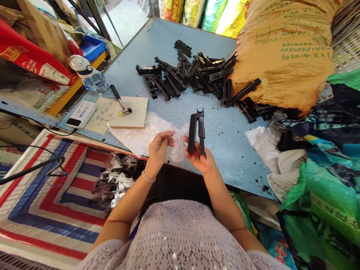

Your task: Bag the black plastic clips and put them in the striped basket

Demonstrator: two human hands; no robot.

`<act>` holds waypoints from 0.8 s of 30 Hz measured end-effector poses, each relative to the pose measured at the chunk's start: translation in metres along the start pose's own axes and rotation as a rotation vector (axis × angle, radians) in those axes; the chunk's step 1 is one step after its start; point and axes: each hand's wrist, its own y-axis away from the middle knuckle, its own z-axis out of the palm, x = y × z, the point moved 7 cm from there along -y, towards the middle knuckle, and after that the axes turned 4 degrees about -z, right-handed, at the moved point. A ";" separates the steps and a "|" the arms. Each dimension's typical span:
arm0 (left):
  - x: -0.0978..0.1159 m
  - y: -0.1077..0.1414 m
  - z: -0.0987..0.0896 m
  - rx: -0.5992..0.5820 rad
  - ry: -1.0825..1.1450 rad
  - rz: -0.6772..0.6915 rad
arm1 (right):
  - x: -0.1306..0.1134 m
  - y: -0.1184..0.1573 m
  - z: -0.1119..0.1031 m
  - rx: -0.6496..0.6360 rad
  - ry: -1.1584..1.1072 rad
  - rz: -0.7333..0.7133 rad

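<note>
My right hand (203, 160) is closed around the lower end of a black plastic part (196, 131), which stands nearly upright with two long bars side by side. Opposite it, my left hand (159, 148) pinches the edge of a clear plastic bag (177, 144). The bag hangs between both hands, close to the right fingertips. Beneath the left hand, more thin white plastic bags (132, 138) lie flat at the table's front edge. Farther back, a heap of similar black parts (194, 71) is spread over the blue table (225, 138).
A notebook (137, 112) with a black-handled tool (119, 98) on it, a white device (82, 114) and a water bottle (92, 77) stand left. A large orange woven sack (284, 48) leans at right. Bagged black parts (118, 176) lie in a striped container (53, 195) below.
</note>
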 end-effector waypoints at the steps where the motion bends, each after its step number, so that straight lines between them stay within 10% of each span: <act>1: 0.001 0.001 0.002 -0.028 -0.054 -0.009 | 0.000 0.000 0.001 0.001 0.007 -0.007; 6: -0.002 -0.001 0.006 -0.221 -0.140 -0.155 | -0.002 -0.002 0.012 -0.058 0.092 -0.014; 12: 0.005 -0.055 -0.104 0.015 -0.426 -0.205 | -0.004 -0.030 0.023 -0.149 0.332 -0.017; 17: -0.001 -0.078 -0.173 0.058 -0.648 -0.205 | -0.044 -0.053 -0.014 0.095 1.297 -0.280; 21: -0.012 -0.069 -0.164 -0.047 -0.309 -0.248 | -0.077 -0.044 -0.042 0.322 1.719 -0.382; 24: -0.006 -0.056 -0.130 -0.228 -0.197 -0.238 | -0.073 -0.036 -0.025 0.329 1.712 -0.479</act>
